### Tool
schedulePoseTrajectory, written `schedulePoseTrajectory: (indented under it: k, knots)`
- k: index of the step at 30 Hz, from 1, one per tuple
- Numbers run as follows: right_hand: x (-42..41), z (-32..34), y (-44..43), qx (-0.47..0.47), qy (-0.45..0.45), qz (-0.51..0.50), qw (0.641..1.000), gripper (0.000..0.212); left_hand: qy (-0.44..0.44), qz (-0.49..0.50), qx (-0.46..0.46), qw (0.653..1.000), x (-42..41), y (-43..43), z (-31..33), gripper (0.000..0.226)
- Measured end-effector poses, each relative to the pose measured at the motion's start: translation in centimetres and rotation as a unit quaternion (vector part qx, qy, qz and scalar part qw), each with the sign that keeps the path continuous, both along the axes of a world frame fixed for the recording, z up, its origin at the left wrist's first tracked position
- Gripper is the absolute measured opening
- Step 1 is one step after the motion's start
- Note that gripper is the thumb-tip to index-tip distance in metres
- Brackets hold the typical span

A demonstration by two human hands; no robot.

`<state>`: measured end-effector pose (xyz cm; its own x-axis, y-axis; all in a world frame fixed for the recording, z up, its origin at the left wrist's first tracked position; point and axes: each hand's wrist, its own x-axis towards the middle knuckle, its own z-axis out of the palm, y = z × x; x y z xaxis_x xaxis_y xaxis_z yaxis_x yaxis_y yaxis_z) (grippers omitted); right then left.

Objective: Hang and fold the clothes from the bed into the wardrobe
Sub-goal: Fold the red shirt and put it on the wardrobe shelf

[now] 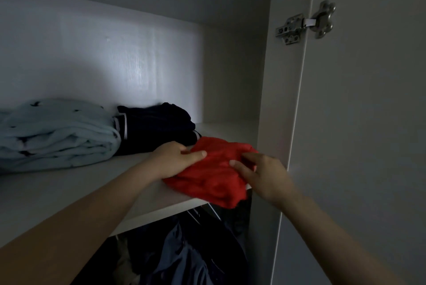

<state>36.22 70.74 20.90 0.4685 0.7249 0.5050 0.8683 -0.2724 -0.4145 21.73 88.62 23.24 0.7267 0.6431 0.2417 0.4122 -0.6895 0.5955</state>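
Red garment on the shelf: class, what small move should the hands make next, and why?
Probably push the red garment further back onto the shelf. Its front edge hangs over the shelf's lip, the left hand and right hand are both on it, and bare shelf shows behind it, beside the navy pile.

Red garment [214, 176]: folded into a rumpled bundle, laid at the right end of the wardrobe shelf [69, 192], near edge overhanging the shelf front. Gripped at its left side by the left hand [177, 160], at its right by the right hand [262, 174]. Dark navy folded stack [156, 128] set just behind it. Pale blue patterned pile [55, 132] pressed against the navy stack's left. Dark clothes [189, 250] hung beneath the shelf
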Motion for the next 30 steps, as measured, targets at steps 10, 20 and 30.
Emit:
schedulePoseTrajectory:
  k: [10, 20, 30]
  knots:
    - [-4.1, 1.3, -0.2, -0.002, -0.03, -0.03, 0.999, 0.046, -0.144, -0.181, -0.445, 0.865, -1.8, -0.1, -1.0, 0.024]
    - [-3.8, -0.3, 2.9, -0.108, -0.001, -0.087, 0.99, 0.094, -0.091, -0.05, 0.052, 0.993, -3.5, 4.5, -0.5, 0.024]
    - [0.6, 0.2, 7.1, -0.145, -0.053, -0.085, 0.984, 0.072, 0.119, -0.017, 0.287, 0.95, 0.9, 8.4, 0.9, 0.069]
